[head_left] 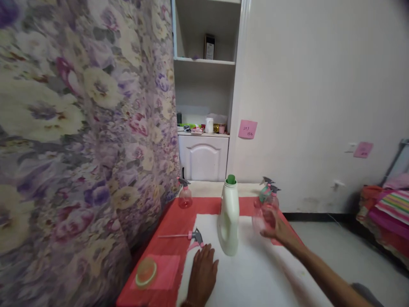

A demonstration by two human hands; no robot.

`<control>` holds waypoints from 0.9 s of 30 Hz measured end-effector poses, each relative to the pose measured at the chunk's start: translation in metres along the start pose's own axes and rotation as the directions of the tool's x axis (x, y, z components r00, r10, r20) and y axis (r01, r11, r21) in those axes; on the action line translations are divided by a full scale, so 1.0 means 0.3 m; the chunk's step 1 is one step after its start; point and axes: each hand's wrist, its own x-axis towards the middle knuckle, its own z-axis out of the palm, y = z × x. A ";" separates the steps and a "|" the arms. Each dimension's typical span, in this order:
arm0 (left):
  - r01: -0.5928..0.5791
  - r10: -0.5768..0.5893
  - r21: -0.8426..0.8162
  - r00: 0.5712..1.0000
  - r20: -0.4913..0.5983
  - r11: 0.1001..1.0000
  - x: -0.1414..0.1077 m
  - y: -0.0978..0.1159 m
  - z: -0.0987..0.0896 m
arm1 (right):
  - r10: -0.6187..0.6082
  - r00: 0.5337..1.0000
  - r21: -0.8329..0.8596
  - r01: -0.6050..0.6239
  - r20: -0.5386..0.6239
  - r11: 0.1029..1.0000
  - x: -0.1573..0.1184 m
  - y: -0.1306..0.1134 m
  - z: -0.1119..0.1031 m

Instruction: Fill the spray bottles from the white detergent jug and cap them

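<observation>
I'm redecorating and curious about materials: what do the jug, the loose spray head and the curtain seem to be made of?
Jug: probably moulded plastic; smooth, pale green, softly shiny.
Spray head: likely hard plastic, in grey and pink; finish unclear at this size.
Curtain: fabric, judging by its folds and floral print; fibre can't be told.

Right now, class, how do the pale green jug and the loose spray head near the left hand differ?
The jug stands upright, while the spray head lies down. The jug is large and pale green; the spray head is smaller, grey and pink. Both rest on the covered table.
</observation>
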 end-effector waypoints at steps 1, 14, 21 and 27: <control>-0.007 0.007 0.004 1.000 0.002 1.000 0.001 -0.002 -0.002 | 0.026 1.000 0.062 -0.026 0.001 0.998 -0.075 0.025 0.038; 0.146 -0.136 -0.168 0.988 0.071 0.975 0.001 -0.019 -0.045 | 0.271 0.962 0.389 -0.267 0.045 0.882 -0.511 0.095 0.280; 0.445 -0.360 -0.266 0.879 0.312 0.855 0.146 -0.079 -0.175 | 0.258 0.963 0.479 -0.264 0.080 0.837 -0.520 0.111 0.307; 0.503 -0.364 -0.206 0.802 0.474 0.839 0.296 -0.204 -0.186 | 0.211 0.976 0.490 -0.213 0.061 0.845 -0.535 0.172 0.344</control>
